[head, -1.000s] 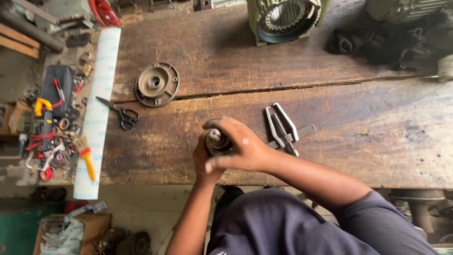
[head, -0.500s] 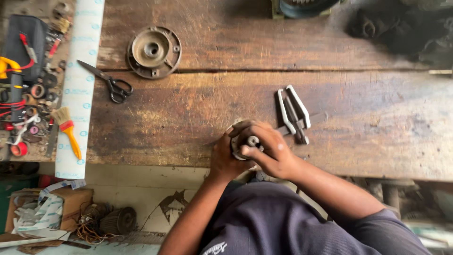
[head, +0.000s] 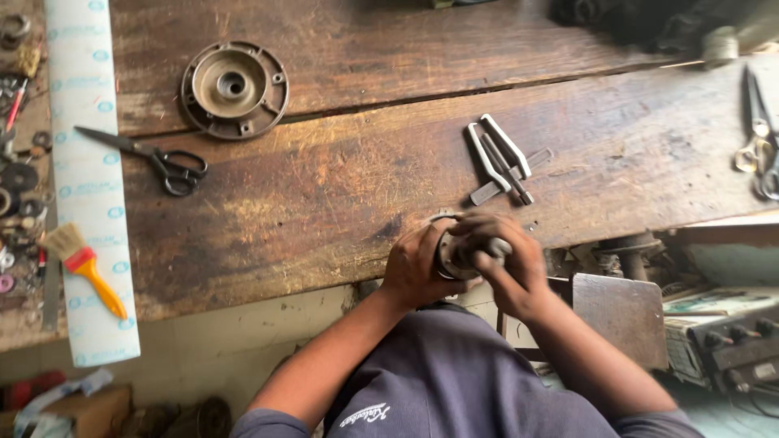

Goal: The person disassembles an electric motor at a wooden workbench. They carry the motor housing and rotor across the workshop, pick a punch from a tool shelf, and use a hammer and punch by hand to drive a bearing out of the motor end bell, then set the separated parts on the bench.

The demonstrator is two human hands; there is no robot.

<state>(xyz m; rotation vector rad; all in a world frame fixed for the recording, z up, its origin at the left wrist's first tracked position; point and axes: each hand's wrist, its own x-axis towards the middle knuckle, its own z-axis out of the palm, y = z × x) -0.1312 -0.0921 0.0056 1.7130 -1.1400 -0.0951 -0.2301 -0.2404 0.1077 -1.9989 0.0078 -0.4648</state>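
Hands: we have both on one round metal part point(head: 456, 253) at the near edge of the wooden bench point(head: 324, 195).
Left hand point(head: 415, 266): curled shut around the part's left side, cupping its rim.
Right hand point(head: 507, 264): fingers closed over the part's top and right side, gripping what looks like a short shaft end; the blur hides the exact grip.
Place of the part: just on our side of the metal puller point(head: 501, 158), which lies on the bench a little beyond it; well to the right of the scissors point(head: 158, 161) and of the round end cover point(head: 234, 88).
Step in hand: we judge that we are working the shaft piece in or out of the round part, one hand bracing, the other twisting or pulling.
Next move calls for: a steady brace from the left hand, and force kept in line with the shaft.
Axis: the part's long axis seems to run left to right, the shaft end pointing right, away from the scissors; we cannot tell its tilt.
Further off: a paint brush point(head: 81, 264) lies on a white strip point(head: 85, 178) beyond the scissors.
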